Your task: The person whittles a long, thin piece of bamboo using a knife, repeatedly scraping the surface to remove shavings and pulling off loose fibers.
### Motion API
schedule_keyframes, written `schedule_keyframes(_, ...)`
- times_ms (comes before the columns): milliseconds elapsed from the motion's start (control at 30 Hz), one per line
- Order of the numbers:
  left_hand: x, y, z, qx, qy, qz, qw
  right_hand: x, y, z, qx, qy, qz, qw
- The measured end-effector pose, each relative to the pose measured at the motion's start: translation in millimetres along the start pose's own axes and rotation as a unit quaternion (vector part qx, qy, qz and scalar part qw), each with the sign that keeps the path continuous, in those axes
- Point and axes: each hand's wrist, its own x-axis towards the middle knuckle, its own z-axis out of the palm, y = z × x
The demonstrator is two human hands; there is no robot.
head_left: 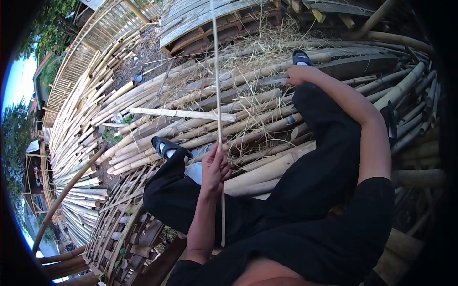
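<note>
My left hand [215, 168] is closed around a long, thin bamboo stick [217, 81]. The stick stands nearly upright in the view, from the top edge down past my wrist to my lap. Out over my bent knee, my right hand [298, 75] is closed on what looks like a knife [271, 82]; its pale blade points left and the grip is hidden in my fingers. Blade and stick are apart. Beyond my left hand, a flat split bamboo slat [183, 114] lies across the poles.
Many bamboo poles [138, 102] cover the ground, with shavings [257, 52] strewn over them. A wooden platform [205, 24] stands ahead. At lower left is a woven bamboo lattice [121, 233]; a bamboo fence [90, 43] runs behind. My sandalled feet rest among the poles.
</note>
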Motion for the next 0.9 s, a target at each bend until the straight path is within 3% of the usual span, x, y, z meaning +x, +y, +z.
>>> schedule_keyframes(67,-2,13,2,0.0,0.026,0.07,0.997,3,2,5,0.034,0.023,0.01,0.999)
schedule_keyframes(133,2,16,-4,0.002,0.05,0.065,0.997,4,1,7,0.027,0.039,0.015,0.999)
schedule_keyframes(233,10,-2,-23,0.034,0.078,-0.023,0.996,2,-4,11,-0.014,0.015,-0.021,1.0)
schedule_keyframes(367,6,-5,-16,0.045,0.085,-0.033,0.995,1,-8,8,0.023,0.016,-0.023,0.999)
schedule_keyframes(433,6,-1,-11,0.053,0.081,-0.02,0.995,5,-8,8,0.034,0.069,-0.032,0.997)
schedule_keyframes(567,10,-2,-9,0.059,0.074,-0.006,0.996,4,-10,3,0.064,0.081,-0.034,0.994)
schedule_keyframes(733,15,0,-2,0.064,0.075,0.006,0.995,-1,-20,-4,0.173,0.191,-0.092,0.962)
schedule_keyframes(900,22,5,6,0.035,0.068,0.016,0.997,-13,-55,-27,0.207,0.231,-0.117,0.943)
